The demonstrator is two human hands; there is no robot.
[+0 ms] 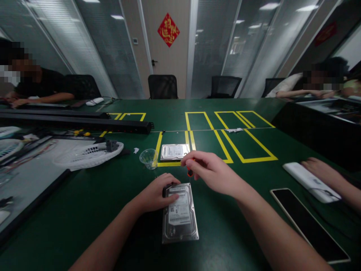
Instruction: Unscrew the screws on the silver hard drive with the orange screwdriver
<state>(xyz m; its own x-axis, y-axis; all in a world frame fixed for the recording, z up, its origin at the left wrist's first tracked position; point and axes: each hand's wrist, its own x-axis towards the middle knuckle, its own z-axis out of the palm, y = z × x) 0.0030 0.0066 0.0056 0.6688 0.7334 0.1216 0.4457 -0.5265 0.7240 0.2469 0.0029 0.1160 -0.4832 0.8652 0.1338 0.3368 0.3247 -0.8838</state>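
Observation:
A silver hard drive (183, 218) with a white label lies on the green table in front of me. My left hand (160, 192) grips its upper left edge, the thumb resting on the label and the fingers over the side. In my right hand (208, 169) is a small screwdriver (190, 173) with a red and black handle, held upright in a pinch. Its thin shaft points down at the drive's far right corner. Whether the tip sits in a screw is too small to tell. Beyond my hands, a second hard drive (175, 151) lies inside a yellow-taped rectangle.
A clear plastic cup (149, 159) stands left of the second drive. White rackets (93, 154) and long black bars (113, 123) lie to the left. At right are a phone (307, 226) and another person's hand (316, 167) by a white power strip (311, 181). People sit at both sides.

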